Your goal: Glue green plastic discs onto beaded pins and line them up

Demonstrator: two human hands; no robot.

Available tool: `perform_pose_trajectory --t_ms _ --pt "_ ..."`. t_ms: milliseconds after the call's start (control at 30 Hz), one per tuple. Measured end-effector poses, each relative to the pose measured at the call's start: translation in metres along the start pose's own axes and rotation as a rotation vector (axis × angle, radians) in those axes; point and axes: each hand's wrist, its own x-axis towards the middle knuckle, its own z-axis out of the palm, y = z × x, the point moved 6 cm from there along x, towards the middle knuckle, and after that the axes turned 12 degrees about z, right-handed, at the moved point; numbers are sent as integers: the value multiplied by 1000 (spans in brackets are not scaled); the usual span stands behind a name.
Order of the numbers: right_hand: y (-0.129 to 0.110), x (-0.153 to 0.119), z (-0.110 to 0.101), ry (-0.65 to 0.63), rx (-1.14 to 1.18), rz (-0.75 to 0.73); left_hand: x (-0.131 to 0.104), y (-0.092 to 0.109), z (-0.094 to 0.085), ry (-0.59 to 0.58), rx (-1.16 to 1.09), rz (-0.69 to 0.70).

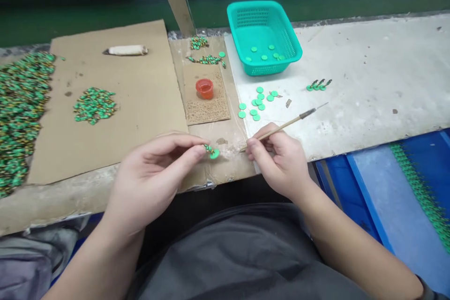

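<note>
Between thumb and forefinger, my left hand [158, 168] pinches a small green-and-gold figure with a round green disc [214, 153] at its end. My right hand [279, 159] grips a thin wooden stick tool [284, 125], its dark collar and fine needle-like end pointing up to the right. The stick's other, pointed end comes out by my right fingertips, a short way right of the green disc and apart from it. Several loose green discs [258, 102] lie on the white surface beyond my right hand. An orange-red cup [204, 89] stands on a speckled cardboard piece [207, 111].
A turquoise basket [264, 68] with several green discs stands at the back. On the left are a large heap [19, 112] and a smaller pile [94, 105] of green-and-gold pieces on cardboard [147, 103], plus a wrapped pointed tool [127, 50]. Several disc-based pieces [318, 86] stand right.
</note>
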Motion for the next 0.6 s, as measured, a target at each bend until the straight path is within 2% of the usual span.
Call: perform_pose_trajectory --t_ms 100,200,333,500,600 --pt "-2 -1 0 -7 -35 -29 4 10 -3 -46 -175 -98" --pt "-3 -1 1 -9 -48 -42 8 20 -3 -94 -262 -116" --pt "-2 -1 2 -14 -35 -44 9 24 1 -151 -345 -148" --pt "-4 -3 2 -40 15 -29 12 23 3 -189 -250 -158" --pt "-4 -14 -9 -26 54 -2 19 23 7 -219 -149 -119"
